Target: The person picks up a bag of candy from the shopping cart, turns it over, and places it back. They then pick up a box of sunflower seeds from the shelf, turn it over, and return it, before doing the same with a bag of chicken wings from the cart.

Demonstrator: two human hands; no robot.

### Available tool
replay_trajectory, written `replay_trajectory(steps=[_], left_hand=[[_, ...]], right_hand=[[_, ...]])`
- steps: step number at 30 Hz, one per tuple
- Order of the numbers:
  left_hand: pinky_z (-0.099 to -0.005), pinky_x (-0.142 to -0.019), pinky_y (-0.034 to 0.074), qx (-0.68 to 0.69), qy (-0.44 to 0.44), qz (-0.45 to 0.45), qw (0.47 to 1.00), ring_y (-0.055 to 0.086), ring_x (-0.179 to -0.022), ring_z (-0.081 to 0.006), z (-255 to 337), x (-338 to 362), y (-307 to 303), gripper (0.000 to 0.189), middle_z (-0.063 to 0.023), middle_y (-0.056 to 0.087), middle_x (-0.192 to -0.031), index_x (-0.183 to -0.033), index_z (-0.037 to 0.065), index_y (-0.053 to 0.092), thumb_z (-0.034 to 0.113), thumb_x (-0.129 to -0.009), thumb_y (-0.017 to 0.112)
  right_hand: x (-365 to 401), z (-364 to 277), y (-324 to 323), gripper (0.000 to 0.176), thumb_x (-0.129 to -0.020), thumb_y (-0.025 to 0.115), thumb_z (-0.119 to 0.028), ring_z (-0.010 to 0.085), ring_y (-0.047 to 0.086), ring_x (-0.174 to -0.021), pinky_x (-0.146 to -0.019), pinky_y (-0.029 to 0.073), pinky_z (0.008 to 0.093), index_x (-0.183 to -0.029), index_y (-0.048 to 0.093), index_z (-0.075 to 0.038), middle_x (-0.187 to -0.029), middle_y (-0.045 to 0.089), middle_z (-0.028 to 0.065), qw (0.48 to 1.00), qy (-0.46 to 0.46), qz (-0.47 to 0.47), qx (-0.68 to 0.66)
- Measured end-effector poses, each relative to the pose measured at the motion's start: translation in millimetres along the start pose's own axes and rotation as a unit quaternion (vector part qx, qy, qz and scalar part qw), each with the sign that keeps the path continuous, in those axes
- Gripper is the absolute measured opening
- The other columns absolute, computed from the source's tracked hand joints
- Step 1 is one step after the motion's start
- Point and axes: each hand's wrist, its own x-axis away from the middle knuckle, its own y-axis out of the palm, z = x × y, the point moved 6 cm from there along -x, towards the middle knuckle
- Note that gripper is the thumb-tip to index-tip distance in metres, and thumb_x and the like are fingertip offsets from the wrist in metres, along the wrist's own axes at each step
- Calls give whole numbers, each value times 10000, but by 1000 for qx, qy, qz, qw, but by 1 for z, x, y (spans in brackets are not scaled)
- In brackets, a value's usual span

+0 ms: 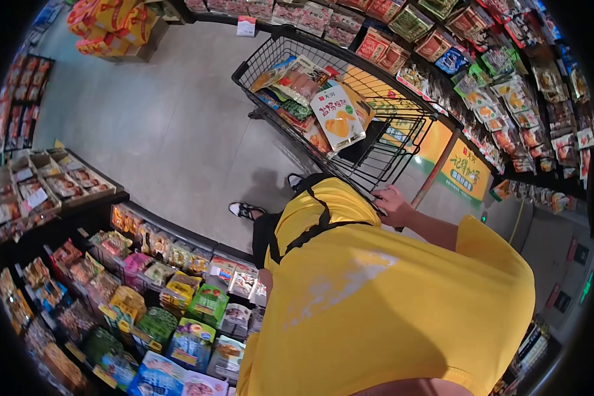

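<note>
My right hand (394, 206) is at the near end of the reddish handle (437, 166) of a black wire shopping cart (270, 61), fingers closed around it. Inside the cart lie several packaged foods, among them a white pouch (337, 116) with a yellow food picture and a clear pack of pinkish meat (302, 82). Only a sliver of my left hand (265, 280) shows beside my yellow shirt (350, 297), near the left-hand shelf; its fingers are hidden.
Shelves of bagged snacks (157, 325) run along my left. Hanging packets (495, 105) line the other side, past the cart. A bin of packaged goods (30, 191) stands farther left. Orange-and-red bags (115, 26) are stacked on the grey floor (171, 125) ahead.
</note>
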Motion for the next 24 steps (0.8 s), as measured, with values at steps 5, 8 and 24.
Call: replay_trajectory(steps=[5,8,24], left_hand=[[-305,-787,449,-7,41,8,999,580,-871,-178,-5,-53,-36,309,-143,596,-1021,-1079,-21,546,42,-790,460],[-305,-788,449,-6,76,36,996,580,-870,-178,-6,-97,-74,312,-144,596,-1020,-1080,-20,546,41,-788,458],[-335,-504,569,492,-60,-176,850,596,-880,-253,311,-344,-223,423,-153,510,-1125,-1159,11,464,-24,-743,390]], right_hand=[[-3,-10,-5,355,-661,656,-190,283,490,-1103,-1026,280,532,-978,563,-62,-1179,501,126,999,34,-27,12],[-12,-18,-6,430,-689,646,-197,305,484,-1105,-1020,300,507,-1077,537,-47,-1180,495,146,995,83,-38,28],[-412,-396,-152,773,-762,693,-180,209,502,-1122,-967,385,365,-1393,254,-96,-1338,372,94,905,-141,13,-401]])
